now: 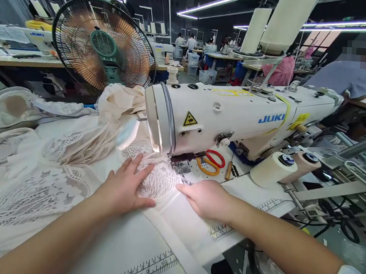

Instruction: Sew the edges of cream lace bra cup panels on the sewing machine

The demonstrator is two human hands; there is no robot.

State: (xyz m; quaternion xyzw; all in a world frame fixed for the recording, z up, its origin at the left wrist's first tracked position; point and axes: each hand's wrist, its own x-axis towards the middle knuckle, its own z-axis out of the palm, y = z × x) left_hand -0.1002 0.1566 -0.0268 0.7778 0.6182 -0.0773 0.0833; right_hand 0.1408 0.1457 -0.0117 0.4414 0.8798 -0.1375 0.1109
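Note:
My left hand (124, 189) lies flat, fingers spread, on white lace fabric (159, 181) in front of the needle area of a white JUKI sewing machine (234, 115). My right hand (208, 199) rests on the plain white fabric strip (180, 220) just right of the lace, fingers curled and pinching its edge near the presser foot (181, 168). The lace runs under the machine head. More lace and cream fabric (58, 174) spreads over the table to the left.
Red-handled and orange-handled scissors (211, 160) lie on the machine bed. Thread cones (271, 170) lie at the right. A standing fan (103, 46) is behind the fabric pile. A person in a blue shirt (344, 77) sits at the far right; others work far back.

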